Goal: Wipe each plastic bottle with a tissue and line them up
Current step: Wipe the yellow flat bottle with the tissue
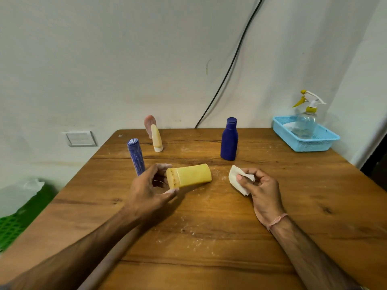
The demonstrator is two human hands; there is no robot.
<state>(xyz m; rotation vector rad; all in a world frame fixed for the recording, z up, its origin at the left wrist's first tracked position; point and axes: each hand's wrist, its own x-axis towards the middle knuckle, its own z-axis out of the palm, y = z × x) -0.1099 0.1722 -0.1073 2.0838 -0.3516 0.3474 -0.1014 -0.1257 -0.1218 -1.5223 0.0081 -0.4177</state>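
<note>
Yellow bottle (189,175), likely light, stiff, powder-slick, lies sideways on tabletop (209,237) before navy bottle (229,141); left hand (146,189) curls loosely round its cap end, the surest hold; right hand (261,191) pinches tissue (234,178).

White wall (104,49) fills the upper frame, a black cable (230,65) crossing it. Wooden table (209,258) below, switch (80,138) at left.

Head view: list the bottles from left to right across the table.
In order: speckled blue bottle → cream bottle → yellow bottle, lying on its side → dark blue bottle → spray bottle in the basket. The pink bottle overlaps the cream one, so it is left out.
</note>
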